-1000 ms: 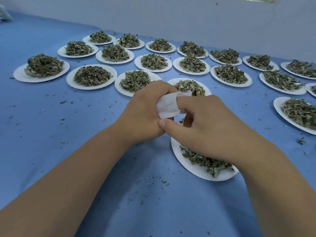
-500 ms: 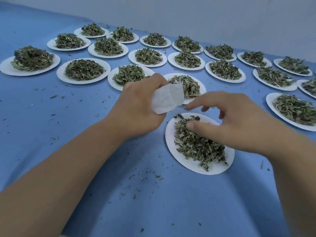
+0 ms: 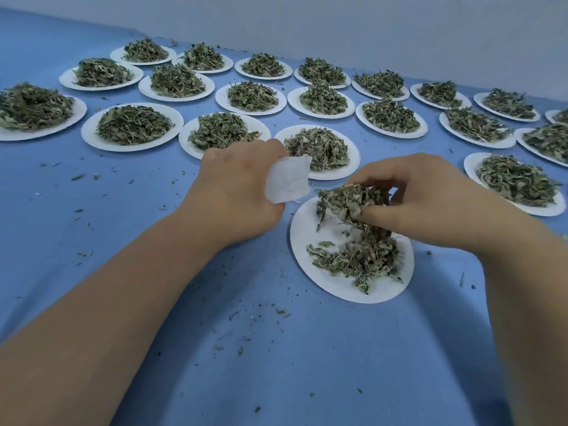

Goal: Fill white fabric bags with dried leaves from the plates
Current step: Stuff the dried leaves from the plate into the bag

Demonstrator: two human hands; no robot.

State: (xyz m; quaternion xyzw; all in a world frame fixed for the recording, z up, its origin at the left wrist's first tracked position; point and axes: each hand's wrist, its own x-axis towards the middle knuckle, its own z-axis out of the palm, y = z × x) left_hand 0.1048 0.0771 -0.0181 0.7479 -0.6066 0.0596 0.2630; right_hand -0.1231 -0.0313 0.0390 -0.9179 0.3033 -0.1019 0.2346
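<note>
Head view
- Bag: one white fabric bag (image 3: 287, 179), small, flat and roughly square, thin enough to look slightly translucent, lightly creased; no leaves can be seen in it.
- Bag, place: held above the blue cloth (image 3: 138, 216), just left of the near plate's far rim and in front of the plate behind it.
- Left hand (image 3: 236, 192): back of the hand toward the camera, fingers curled in and gripping the bag by its left side; the fingertips themselves are hidden behind the hand and bag.
- Dried leaves, lifted clump (image 3: 350, 201): grey-green, crumpled, with thin stems; strands trail down to the heap below.
- Right hand (image 3: 430, 195): fingers (image 3: 378, 179) bent over the top of the clump, thumb under it, pinching it above the near plate.
- Near plate (image 3: 307, 241): white, round, part of its surface bare on the left.
- Leaves left on near plate (image 3: 359, 259): a low, loose heap toward the right and front.
- Other plates (image 3: 92, 130): many white plates in rows across the far cloth, each with a full mound of leaves.
- Crumbs (image 3: 233, 315): leaf fragments scattered on the cloth.
- Backdrop: plain pale wall (image 3: 338, 26).
</note>
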